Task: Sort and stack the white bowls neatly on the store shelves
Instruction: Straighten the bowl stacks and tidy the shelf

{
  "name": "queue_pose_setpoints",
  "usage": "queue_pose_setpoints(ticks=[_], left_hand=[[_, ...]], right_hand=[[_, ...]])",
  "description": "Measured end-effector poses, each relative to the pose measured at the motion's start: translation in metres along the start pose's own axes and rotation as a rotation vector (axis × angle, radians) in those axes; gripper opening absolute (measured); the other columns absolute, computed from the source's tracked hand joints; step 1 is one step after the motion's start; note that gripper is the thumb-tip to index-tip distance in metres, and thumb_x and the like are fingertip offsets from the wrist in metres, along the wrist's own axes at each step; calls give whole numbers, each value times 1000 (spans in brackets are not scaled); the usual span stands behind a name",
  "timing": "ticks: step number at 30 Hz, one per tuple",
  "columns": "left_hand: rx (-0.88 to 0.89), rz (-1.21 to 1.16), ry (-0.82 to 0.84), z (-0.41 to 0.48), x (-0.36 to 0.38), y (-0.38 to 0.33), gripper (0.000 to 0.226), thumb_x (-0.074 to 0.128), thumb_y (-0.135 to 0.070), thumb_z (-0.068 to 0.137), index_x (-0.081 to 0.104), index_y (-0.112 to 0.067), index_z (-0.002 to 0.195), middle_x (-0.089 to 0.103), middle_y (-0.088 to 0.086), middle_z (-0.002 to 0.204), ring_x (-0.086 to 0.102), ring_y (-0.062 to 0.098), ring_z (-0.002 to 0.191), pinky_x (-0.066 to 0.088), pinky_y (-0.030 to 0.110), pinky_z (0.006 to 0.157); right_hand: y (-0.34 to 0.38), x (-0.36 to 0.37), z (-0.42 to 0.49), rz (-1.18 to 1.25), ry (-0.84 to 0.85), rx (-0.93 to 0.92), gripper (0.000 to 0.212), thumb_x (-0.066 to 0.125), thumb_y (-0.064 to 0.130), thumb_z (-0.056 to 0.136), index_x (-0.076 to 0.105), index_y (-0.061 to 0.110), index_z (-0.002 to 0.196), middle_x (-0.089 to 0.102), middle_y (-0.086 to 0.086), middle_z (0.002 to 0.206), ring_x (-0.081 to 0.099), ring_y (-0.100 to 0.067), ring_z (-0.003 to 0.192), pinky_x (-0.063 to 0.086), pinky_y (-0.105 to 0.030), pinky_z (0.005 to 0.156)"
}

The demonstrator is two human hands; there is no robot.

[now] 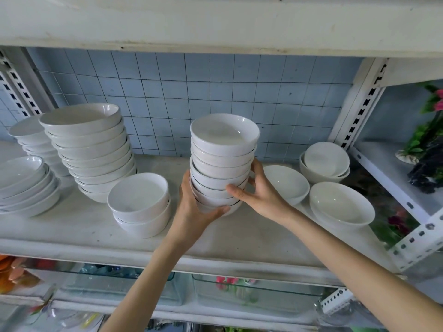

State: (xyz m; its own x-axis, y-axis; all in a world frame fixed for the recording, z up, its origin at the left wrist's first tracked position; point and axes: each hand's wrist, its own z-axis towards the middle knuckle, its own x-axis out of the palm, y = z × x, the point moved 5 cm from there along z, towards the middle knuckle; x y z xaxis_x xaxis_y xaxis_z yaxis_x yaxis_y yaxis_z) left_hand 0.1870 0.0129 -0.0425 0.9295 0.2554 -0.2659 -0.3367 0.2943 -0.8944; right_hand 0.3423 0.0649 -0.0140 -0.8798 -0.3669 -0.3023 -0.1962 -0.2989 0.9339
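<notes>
From the head camera, a tall stack of white bowls (223,161) stands at the middle of the white shelf (215,245), held from both sides. The left hand (194,212) grips its lower left side, thumb curled across the front of the bottom bowls. The right hand (259,190) grips the right side a little higher, thumb pressed on the front of the lower bowls and fingers wrapped round the far side. Whether the stack rests on the shelf or is raised just off it cannot be told.

To the left, just beside the left hand, sits a pair of nested bowls (141,204); behind them a taller stack of wider bowls (93,152) leans to the left; further left lie a pile of shallow dishes (24,185) and a smaller stack at the back (31,140).

To the right, a single bowl (287,183) sits close behind the right hand; a broad bowl (340,204) stands near the front edge; nested bowls (323,164) sit at the back by the slotted upright.

Blue-grey tiles (191,92) cover the wall behind. Glass tanks (251,291) show on the shelf below; artificial plants (429,140) stand on the neighbouring rack at the right.
</notes>
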Motion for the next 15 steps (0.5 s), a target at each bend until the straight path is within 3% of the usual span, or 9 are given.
queue_pose_setpoints(ticks=[4,7,9,12,15], left_hand=[[27,38,-7,-2,-3,0,101,85,-26,69,20,-18,146,32,0,148,32,6,137,32,20,111],[44,51,-19,-6,-4,0,98,81,-40,70,23,-17,146,35,0,146,34,13,138,33,39,113],[63,84,-32,-11,-3,-2,94,75,-45,73,24,-15,145,36,1,145,35,16,137,34,44,112],[85,179,-48,-22,-3,-6,83,71,-35,83,24,-10,146,34,4,146,32,15,137,30,34,114],[86,313,-76,-36,-6,-13,73,62,-32,87,26,-8,146,33,6,147,31,7,133,24,6,104]], right_hand=[[0,0,-3,-7,-8,15,81,69,36,74,19,31,137,40,11,140,43,9,121,40,-13,97],[1,-2,-6,-12,-7,21,77,68,29,78,19,30,137,39,29,128,44,19,112,40,-5,88],[3,-4,-10,-40,-7,31,87,66,39,76,15,23,144,37,28,133,42,7,123,39,-13,98],[6,-9,-20,-134,1,29,92,59,53,76,11,21,148,30,13,146,35,-9,134,35,-33,110],[9,-21,-35,-310,-31,38,86,50,60,78,17,22,148,30,7,150,31,-8,135,34,-39,110]])
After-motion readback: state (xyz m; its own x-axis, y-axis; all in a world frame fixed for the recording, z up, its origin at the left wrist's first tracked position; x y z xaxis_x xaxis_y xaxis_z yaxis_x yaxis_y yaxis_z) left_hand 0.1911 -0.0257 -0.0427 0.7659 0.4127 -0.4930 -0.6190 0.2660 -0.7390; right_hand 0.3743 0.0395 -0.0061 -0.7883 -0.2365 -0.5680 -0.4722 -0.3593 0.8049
